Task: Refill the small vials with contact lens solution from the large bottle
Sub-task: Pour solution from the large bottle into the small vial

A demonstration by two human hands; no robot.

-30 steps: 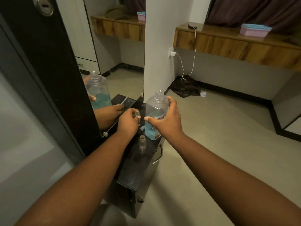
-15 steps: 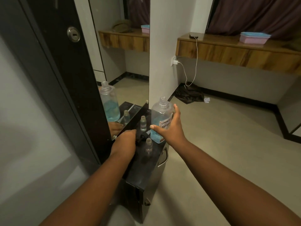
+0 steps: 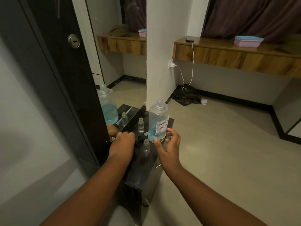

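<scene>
Apparently to pour, the right hand [image 3: 169, 144], fingers spread, nears the uncapped clear blue-liquid bottle [image 3: 158, 123] (labelled), the left hand [image 3: 123, 141], fingers curled, beside the near glass vial [image 3: 146, 146].

The right hand [image 3: 169, 144] no longer clasps the large clear plastic bottle of blue solution [image 3: 158, 123]; its grip is now spread beside the base. The left hand [image 3: 122, 142] has released the small clear glass vial [image 3: 141, 125], now curled on the desk [image 3: 141, 170].
</scene>
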